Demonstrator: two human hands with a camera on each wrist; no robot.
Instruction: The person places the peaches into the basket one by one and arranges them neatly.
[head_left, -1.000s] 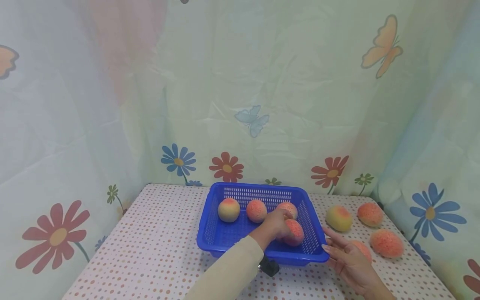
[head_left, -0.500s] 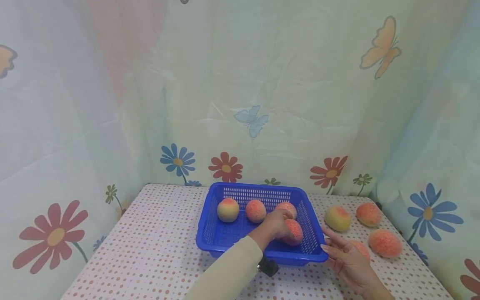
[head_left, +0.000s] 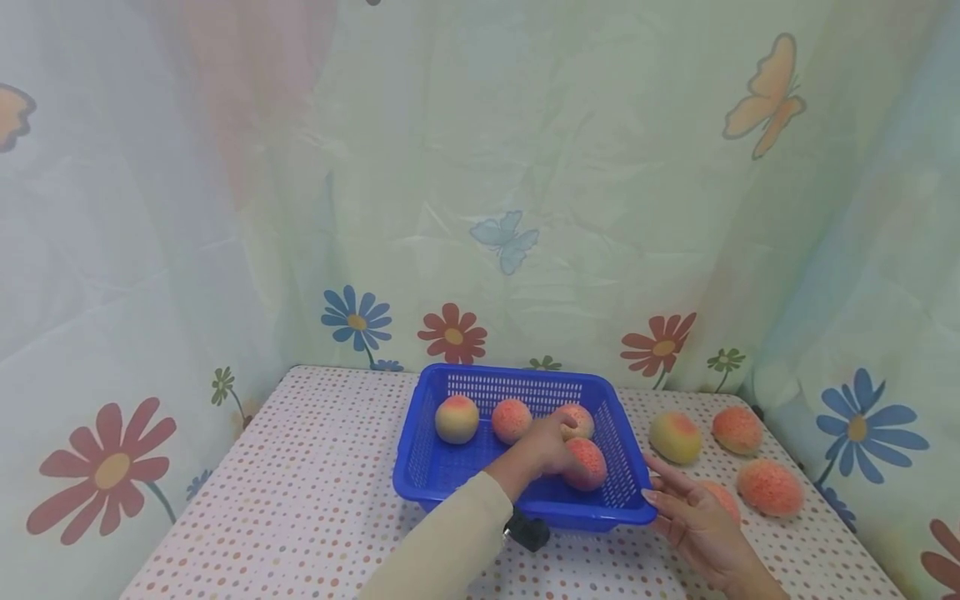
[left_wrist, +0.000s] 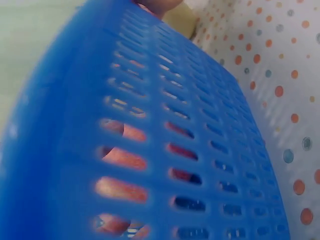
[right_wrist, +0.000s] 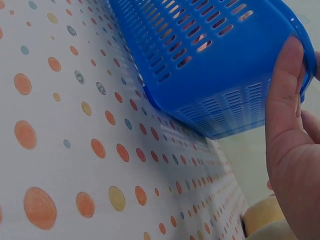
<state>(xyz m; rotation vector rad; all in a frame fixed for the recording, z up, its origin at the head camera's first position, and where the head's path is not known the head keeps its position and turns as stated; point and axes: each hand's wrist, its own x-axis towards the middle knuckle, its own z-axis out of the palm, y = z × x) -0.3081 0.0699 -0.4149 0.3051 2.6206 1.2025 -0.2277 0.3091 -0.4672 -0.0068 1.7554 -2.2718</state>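
Note:
My left hand (head_left: 546, 443) reaches over the front rim of a blue plastic basket (head_left: 487, 510). Its fingers are loosely spread above a red peach-like fruit (head_left: 586, 465) near the basket's front right corner. Another reddish fruit (head_left: 577, 422) sits just behind it, partly covered by my fingers. Also inside are a reddish round fruit (head_left: 512, 421) and a yellow one with a red top (head_left: 457, 419). My right hand (head_left: 697, 521) holds the basket's right front corner, thumb on the rim (right_wrist: 306, 35) and fingers along the outer side.
Right of the basket lie a yellow-green fruit (head_left: 677, 437), two red fruits (head_left: 738, 429) and another (head_left: 723, 500) partly behind my right hand. The dotted tablecloth (head_left: 300, 483) covers the table. A floral curtain (head_left: 585, 192) surrounds the back and sides.
My left hand has loosened from the red fruit and drawn slightly left, its fingers more spread. The fruit stays in the basket. My right hand has kept its place at the corner.

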